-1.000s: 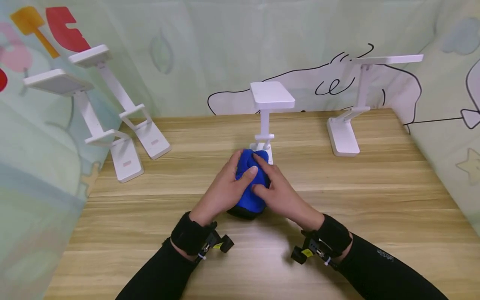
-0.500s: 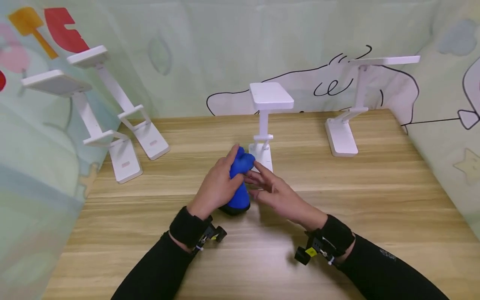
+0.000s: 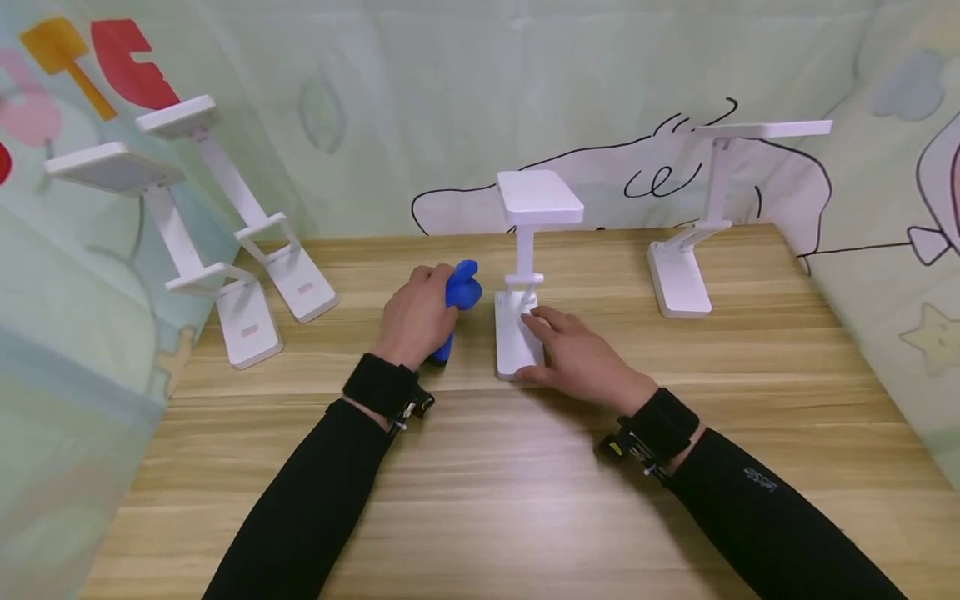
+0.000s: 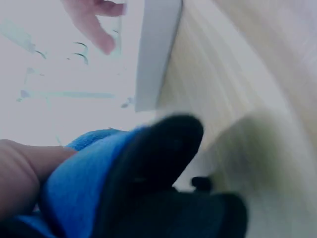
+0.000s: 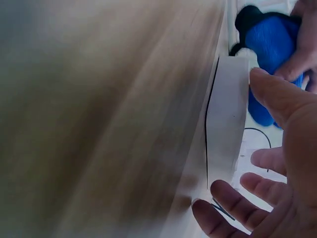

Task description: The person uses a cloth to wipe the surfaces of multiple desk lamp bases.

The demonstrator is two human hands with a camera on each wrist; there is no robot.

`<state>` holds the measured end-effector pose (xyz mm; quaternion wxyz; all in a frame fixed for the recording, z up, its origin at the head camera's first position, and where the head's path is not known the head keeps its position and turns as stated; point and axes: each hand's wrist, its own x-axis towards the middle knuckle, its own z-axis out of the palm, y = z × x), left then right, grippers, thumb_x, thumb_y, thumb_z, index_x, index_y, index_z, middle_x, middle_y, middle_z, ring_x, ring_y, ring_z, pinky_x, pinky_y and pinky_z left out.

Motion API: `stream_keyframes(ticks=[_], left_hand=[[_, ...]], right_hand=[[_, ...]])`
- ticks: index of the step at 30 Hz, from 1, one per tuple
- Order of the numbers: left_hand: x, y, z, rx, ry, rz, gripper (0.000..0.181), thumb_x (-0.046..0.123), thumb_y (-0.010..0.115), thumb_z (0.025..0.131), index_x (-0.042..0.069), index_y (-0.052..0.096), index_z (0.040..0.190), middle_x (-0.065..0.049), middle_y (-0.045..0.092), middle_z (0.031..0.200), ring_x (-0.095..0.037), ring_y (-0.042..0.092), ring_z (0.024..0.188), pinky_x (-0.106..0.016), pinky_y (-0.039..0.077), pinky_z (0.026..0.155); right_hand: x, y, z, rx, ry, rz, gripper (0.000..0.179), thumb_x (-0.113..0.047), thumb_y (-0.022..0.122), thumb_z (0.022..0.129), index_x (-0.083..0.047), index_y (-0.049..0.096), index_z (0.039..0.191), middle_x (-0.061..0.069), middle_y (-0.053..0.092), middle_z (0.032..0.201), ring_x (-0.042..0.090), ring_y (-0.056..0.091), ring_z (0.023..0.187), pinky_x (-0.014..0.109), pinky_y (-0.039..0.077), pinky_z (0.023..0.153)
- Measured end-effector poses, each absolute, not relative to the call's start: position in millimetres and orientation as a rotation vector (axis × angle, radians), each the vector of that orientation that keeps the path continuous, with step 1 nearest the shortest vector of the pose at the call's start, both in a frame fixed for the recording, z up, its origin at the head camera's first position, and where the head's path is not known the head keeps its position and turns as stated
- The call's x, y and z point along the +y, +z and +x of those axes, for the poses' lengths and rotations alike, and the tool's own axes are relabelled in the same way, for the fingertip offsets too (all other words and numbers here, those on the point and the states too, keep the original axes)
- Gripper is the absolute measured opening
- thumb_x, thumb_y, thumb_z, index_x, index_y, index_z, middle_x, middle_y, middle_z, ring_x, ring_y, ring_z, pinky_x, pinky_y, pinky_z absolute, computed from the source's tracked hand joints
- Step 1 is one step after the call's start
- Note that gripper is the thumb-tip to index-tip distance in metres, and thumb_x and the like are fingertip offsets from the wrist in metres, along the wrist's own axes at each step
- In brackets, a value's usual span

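My left hand (image 3: 416,317) grips a soft blue fabric item with black parts (image 3: 462,289), just left of the middle white desk lamp (image 3: 538,198). In the left wrist view the blue fabric item (image 4: 84,181) shows a fuzzy surface and a thick black edge, with a thumb laid along it. The right hand (image 3: 577,358) is at the right side of that lamp's base (image 3: 513,346), thumb by the front and forefinger over the top. Seen from the right wrist, its fingers (image 5: 237,206) are spread and bent a little around the base (image 5: 228,116).
Two more white desk lamps (image 3: 243,321) (image 3: 300,279) stand at the left, heads angled toward the wall. Another white desk lamp (image 3: 678,279) is at the back right. Patterned cloth (image 3: 360,100) hangs behind the wooden table (image 3: 480,500).
The left hand has carried the blue fabric item left and back from in front of the middle lamp. My right hand has let go of it and moved to the lamp's base.
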<state>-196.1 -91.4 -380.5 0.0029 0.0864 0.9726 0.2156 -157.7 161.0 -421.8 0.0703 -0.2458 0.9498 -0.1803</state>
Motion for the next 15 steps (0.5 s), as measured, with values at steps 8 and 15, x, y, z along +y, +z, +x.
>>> stream_keyframes(ticks=[8,15], left_hand=[[-58,-380,-246,3.007,0.576,0.56,0.051,0.005,0.065,0.099,0.015,0.062,0.149,-0.011,0.063,0.147,-0.032,0.064,0.13,-0.047,0.055,0.106],[-46,-376,-265,2.729,0.616,0.765,0.038,-0.004,0.059,0.101,0.013,0.074,0.132,-0.004,0.067,0.14,-0.02,0.062,0.129,-0.037,0.049,0.113]], right_hand=[[161,-428,-161,2.897,-0.483,-0.817,0.096,-0.055,0.086,0.084,0.002,0.05,0.154,0.022,0.049,0.157,0.041,0.054,0.137,0.053,0.049,0.111],[161,-428,-163,2.912,-0.487,-0.851,0.095,-0.055,0.086,0.084,0.001,0.053,0.153,0.02,0.051,0.155,0.038,0.056,0.136,0.052,0.051,0.109]])
